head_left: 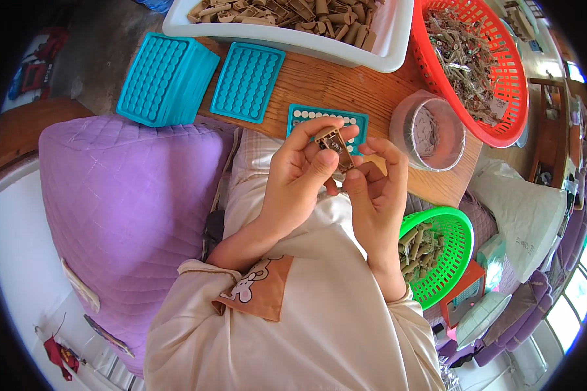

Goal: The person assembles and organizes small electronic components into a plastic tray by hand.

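Between my two hands, above my lap, is a small tan plastic casing, its hollow side facing up with small dark and metallic-looking parts inside. My left hand grips it along the sides, thumb in front and fingers behind. The thumb and a finger of my right hand close at its lower end, while another finger is raised. Whether the right fingertips hold a separate small piece is hidden. Just behind the hands lies a teal tray with round white pieces in its holes, partly covered by my fingers.
On the wooden table stand a stack of teal trays, a single teal tray, a white bin of tan casings and a clear round tub. Right are a red basket of thin metallic-looking parts and a green basket of tan pieces.
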Tool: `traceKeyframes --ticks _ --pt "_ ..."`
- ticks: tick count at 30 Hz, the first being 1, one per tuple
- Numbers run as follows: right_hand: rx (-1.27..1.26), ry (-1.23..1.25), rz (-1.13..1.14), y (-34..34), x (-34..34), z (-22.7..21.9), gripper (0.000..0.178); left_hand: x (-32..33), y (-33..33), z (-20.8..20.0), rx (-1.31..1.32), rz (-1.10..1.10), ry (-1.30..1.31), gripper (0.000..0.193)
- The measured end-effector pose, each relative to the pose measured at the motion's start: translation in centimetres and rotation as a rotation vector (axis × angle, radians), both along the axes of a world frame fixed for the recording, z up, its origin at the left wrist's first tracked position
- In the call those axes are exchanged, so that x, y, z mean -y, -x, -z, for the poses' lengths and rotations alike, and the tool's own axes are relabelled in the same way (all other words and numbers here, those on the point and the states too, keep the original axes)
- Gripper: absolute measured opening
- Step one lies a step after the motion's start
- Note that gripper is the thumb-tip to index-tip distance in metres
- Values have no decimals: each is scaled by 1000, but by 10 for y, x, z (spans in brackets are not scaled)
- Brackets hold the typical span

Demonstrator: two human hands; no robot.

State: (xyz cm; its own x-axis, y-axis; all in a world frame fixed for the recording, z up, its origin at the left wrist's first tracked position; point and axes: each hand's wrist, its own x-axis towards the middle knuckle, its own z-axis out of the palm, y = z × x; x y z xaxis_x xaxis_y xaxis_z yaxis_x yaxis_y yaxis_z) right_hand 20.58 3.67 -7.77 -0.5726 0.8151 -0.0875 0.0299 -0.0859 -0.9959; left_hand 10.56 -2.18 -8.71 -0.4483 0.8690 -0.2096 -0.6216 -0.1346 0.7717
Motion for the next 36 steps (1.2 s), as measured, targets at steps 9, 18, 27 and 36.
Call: traceKeyframes --ticks 9,18,27,36 --pt "137 -40 -111 -3 -10 1 35 -1 4 6 432 11 -75 30" --pt "64 -187 -177 0 -26 1 44 -2 4 17 460 9 -137 32" --pt "188 28 -126 8 -27 9 45 -1 -19 25 16 -36 -73 26" --pt "77 -12 -367 -20 -68 47 29 10 3 38 240 45 95 31"
